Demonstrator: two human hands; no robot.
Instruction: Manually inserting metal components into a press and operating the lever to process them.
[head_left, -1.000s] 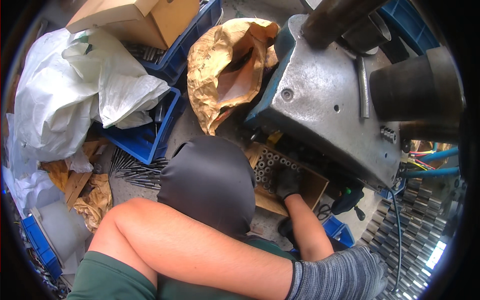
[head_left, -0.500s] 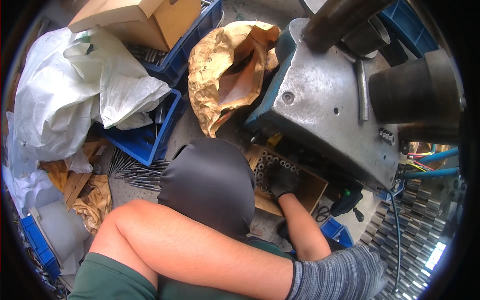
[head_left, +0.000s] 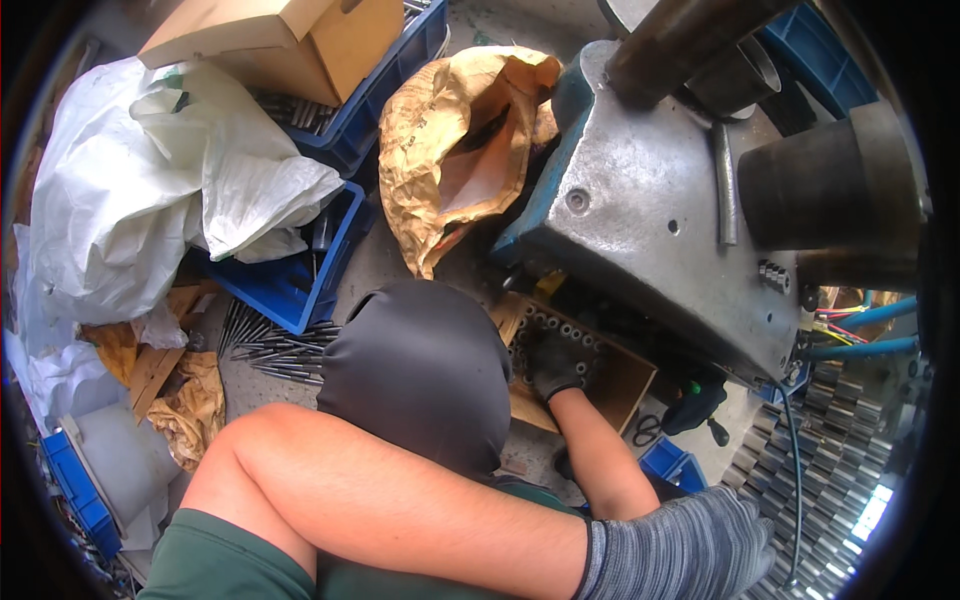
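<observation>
My right hand (head_left: 553, 366), in a dark glove, reaches into an open cardboard box (head_left: 628, 385) below the machine. Small metal sleeves (head_left: 568, 330) with round holes stand in rows beside its fingers, which are lost in shadow. My left arm crosses in front of me to the right. At its end my left hand (head_left: 680, 548), in a grey striped glove, has its fingers curled down and its back toward me. Whatever lies under those fingers is hidden. Stacked shiny metal cylinders (head_left: 835, 455) are just beyond it.
A heavy metal machine block (head_left: 650, 190) overhangs the box. A smooth black rounded form (head_left: 415, 375) stands left of it. Further left are metal rods (head_left: 285, 350), a blue crate (head_left: 335, 270), a white sack (head_left: 120, 190) and a brown paper sack (head_left: 420, 140). A dark cable (head_left: 796, 470) hangs at right.
My right hand has shifted a little left and nearer to me inside the box, uncovering more sleeves along the far side. The left hand stays almost where it was.
</observation>
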